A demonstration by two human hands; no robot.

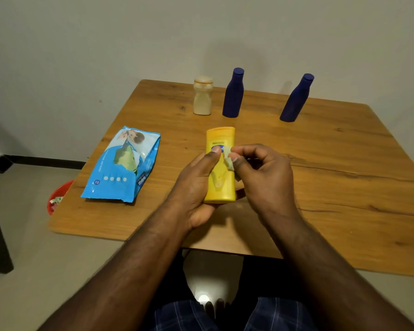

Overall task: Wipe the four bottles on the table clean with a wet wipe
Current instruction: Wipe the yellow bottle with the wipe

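My left hand [196, 185] grips a yellow bottle [221, 139] above the middle of the wooden table [332, 163], with its thumb across the blue label. My right hand [263, 173] pinches a small white wet wipe [228, 161] against the bottle's right side. A cream bottle [202, 96] stands upright at the table's far edge. Two dark blue bottles [233, 94] [295, 99] stand to the right of it, apart from both hands.
A blue pack of wet wipes [122, 166] lies on the table to the left of my hands. A red bowl [58, 197] sits on the floor beyond the table's left edge. A pale wall stands behind the table.
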